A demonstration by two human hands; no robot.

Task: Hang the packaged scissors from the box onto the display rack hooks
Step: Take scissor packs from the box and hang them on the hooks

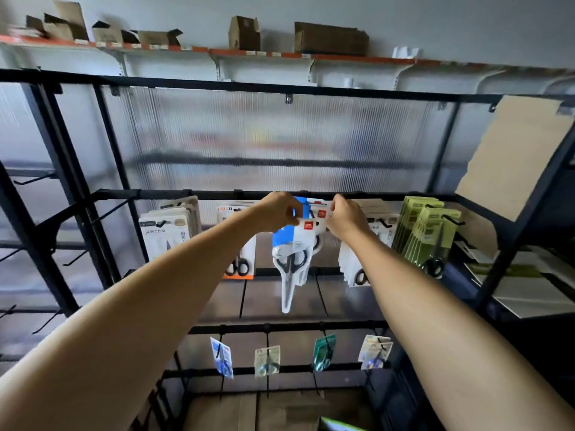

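A bunch of blue-and-white packaged scissors [294, 253] hangs from my two hands just under the middle black rail [186, 194] of the display rack. My left hand [277, 211] pinches the top left edge of the packs. My right hand [345, 217] pinches their top right corner. The black-handled scissors point downward inside the clear blisters. The hook behind the packs is hidden by my hands and the cards.
More scissor packs hang on neighbouring hooks: white ones [169, 231] at left, orange-edged ones [239, 262], white ones [361, 262] and green ones [431, 231] at right. Small packs [267, 360] hang on the lower rail. Bare hooks [31, 180] jut out at far left. A cardboard box [280, 412] sits below.
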